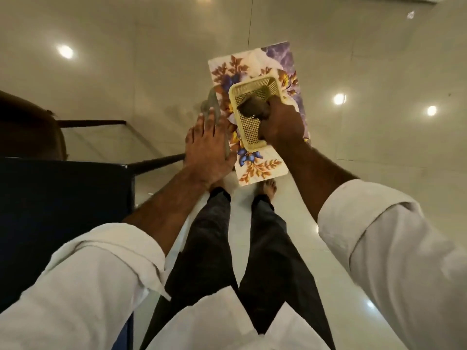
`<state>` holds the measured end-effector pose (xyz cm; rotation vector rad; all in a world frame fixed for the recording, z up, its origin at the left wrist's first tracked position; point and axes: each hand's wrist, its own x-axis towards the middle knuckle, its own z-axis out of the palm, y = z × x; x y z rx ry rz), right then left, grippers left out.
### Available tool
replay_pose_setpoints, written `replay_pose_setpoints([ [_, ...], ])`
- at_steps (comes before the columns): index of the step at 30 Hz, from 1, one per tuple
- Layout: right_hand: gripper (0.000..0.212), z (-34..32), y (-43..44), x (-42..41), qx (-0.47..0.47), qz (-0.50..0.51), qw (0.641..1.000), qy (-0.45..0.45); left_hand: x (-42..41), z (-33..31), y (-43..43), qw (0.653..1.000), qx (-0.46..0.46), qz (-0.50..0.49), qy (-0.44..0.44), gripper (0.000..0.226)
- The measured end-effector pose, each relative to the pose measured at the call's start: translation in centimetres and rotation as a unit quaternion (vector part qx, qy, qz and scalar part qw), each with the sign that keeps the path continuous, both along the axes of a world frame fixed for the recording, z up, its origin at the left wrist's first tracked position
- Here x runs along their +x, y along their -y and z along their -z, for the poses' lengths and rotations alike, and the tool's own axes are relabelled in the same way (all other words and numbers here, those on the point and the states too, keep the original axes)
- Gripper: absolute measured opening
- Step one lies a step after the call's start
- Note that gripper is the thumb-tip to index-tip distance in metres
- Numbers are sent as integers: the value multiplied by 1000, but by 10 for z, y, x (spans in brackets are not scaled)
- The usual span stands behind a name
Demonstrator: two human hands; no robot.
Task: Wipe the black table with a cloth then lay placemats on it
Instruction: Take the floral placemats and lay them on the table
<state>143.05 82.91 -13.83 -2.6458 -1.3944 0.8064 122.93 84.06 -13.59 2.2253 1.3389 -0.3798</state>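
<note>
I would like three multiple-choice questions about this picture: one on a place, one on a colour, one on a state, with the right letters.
1. Where does the brown cloth lie? A on the floor; B in the basket; C on the dark table.
2. What colour is the basket? A red; B blue; C yellow.
3. The fingers of the left hand are: A straight; B in a fist; C round the cloth.

Answers:
1 B: the cloth sits inside the mesh basket, above the floral placemat.
2 C: its rim and mesh are pale yellow.
3 A: they lie flat along the placemat's left edge, while the right hand grips the basket.
</note>
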Motion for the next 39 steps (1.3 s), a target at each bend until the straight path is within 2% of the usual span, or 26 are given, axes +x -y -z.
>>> replay_pose_setpoints([
  [3, 48, 28, -20, 4, -15, 7, 998, 62, 10, 32, -15, 999, -24, -30, -12, 104],
  [4, 55, 38, -19, 0, -40, -5, 997, 70, 13, 41, -17, 999, -29, -39, -17, 103],
  [7, 97, 63, 1, -23, -153, -91, 983, 48, 19, 58, -17, 996, -52, -71, -17, 100],
  [8, 102, 69, 9, -28, -174, -111, 978, 27, 21, 61, -17, 995, -61, -81, -17, 99],
  [10, 91, 77, 16, -31, -149, -115, 982, 15, 26, 67, -15, 993, -64, -97, -17, 95],
  [13, 67, 85, 6, -16, -65, -87, 993, 55, 36, 77, -17, 989, -59, -132, 10, 87],
  [17, 63, 93, -9, 4, -111, -124, 986, 2, 53, 88, -22, 961, -116, -231, 101, 66],
  [20, 53, 88, -10, 16, -88, -116, 989, -24, 71, 88, -22, 930, -156, -305, 131, 47],
  [25, 42, 78, 18, 70, 96, 27, 995, 2, 82, 93, -21, 927, -141, -329, 115, 38],
  [27, 43, 88, 27, 107, 64, 77, 995, 11, 82, 96, -23, 931, -141, -322, 104, 35],
  [29, 56, 100, 33, 141, -5, 130, 991, -7, 81, 97, -26, 938, -128, -307, 94, 32],
  [32, 78, 114, 37, 172, -71, 197, 974, -91, 80, 99, -23, 939, -109, -312, 91, 30],
  [36, 77, 131, 41, 188, -135, 162, 965, -155, 81, 101, -14, 934, -91, -331, 98, 33],
  [39, 64, 141, 45, 196, -141, 124, 969, -158, 83, 102, -11, 930, -82, -346, 94, 33],
])
